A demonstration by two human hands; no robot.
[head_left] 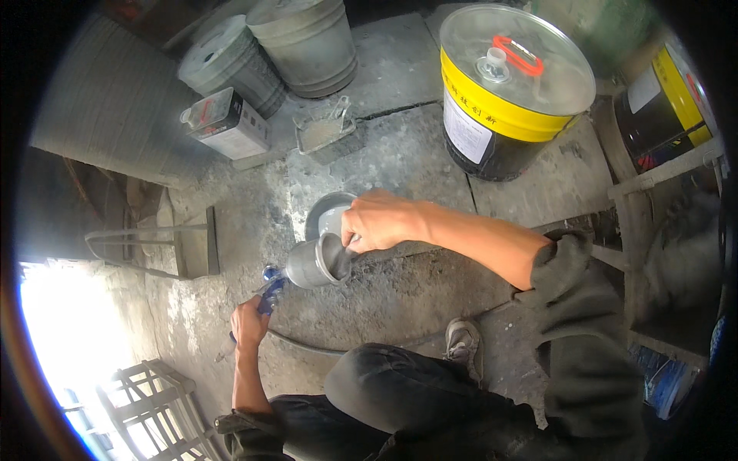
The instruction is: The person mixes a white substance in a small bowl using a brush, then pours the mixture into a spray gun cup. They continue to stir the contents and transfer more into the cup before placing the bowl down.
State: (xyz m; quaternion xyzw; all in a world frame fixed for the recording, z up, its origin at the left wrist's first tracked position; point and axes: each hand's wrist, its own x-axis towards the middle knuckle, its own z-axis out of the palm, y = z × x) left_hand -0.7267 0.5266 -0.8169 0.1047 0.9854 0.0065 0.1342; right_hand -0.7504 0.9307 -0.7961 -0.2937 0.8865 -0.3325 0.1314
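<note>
My left hand is closed round the handle of a blue spray gun. The gun's grey cup lies tilted, its open mouth turned to the right, and grey residue coats the inside. At that mouth my right hand has its fingers bent and pressed together; what they grip, if anything, is hidden. Just behind the cup, a round container with grey liquid in it is partly covered by my right hand. A hose runs along the floor from near my left hand toward my knee.
A large yellow-and-black drum stands at the far right. Grey pails, a rectangular can and a grey-stained tray are at the far left. A metal-framed stand sits left; a wooden crate is near left.
</note>
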